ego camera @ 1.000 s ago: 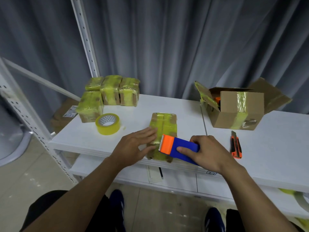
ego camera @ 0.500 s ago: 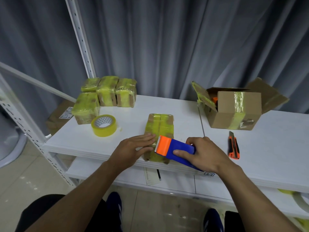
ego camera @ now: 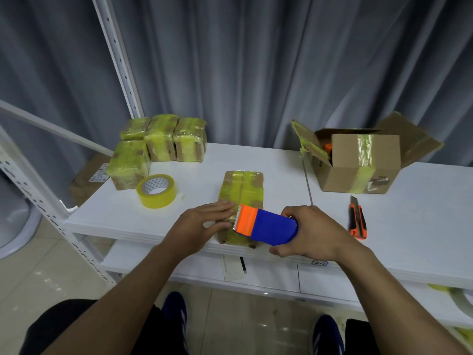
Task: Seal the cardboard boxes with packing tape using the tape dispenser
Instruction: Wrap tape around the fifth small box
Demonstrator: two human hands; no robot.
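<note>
A small cardboard box point(ego camera: 242, 190) wrapped in yellow tape lies at the front edge of the white shelf point(ego camera: 204, 160). My left hand point(ego camera: 202, 224) rests flat on the box's near left side, fingers spread. My right hand point(ego camera: 312, 233) grips the blue tape dispenser point(ego camera: 266, 226), whose orange toothed head lies over the near end of the box beside my left fingertips.
Several taped small boxes point(ego camera: 158, 142) are stacked at the back left, with a yellow tape roll point(ego camera: 156, 190) in front of them. An open cardboard box point(ego camera: 358, 160) stands at the back right. An orange utility knife point(ego camera: 357, 219) lies to the right of my right hand.
Both hands and the dispenser stay on the near end of the box; only the view has shifted slightly.
</note>
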